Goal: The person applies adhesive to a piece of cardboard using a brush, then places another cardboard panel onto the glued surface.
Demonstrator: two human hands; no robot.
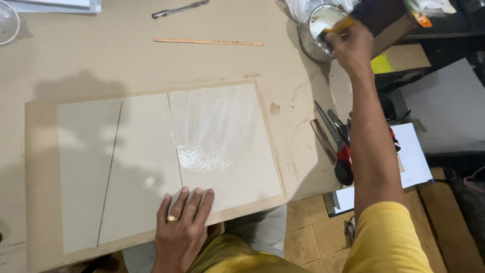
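The table [101, 60] carries a brown sheet with grey boards [166, 162], long axis running left to right, wet glue beyond the left hand [179, 230]. This hand lies flat, fingers spread, on the boards' near edge. The right hand [351, 48] is closed around a brush [337, 28] dipping into a tin [318, 30] with white glue inside.

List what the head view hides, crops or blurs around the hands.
- Brush bristles: inside the tin, behind the right hand.
- Tin contents: a pale smear shows; the level cannot be told.
- Tools beside the boards: partly behind the right forearm.
- Left hand: its palm hides the board edge under it.
- Clear item, top left: cropped by the frame.
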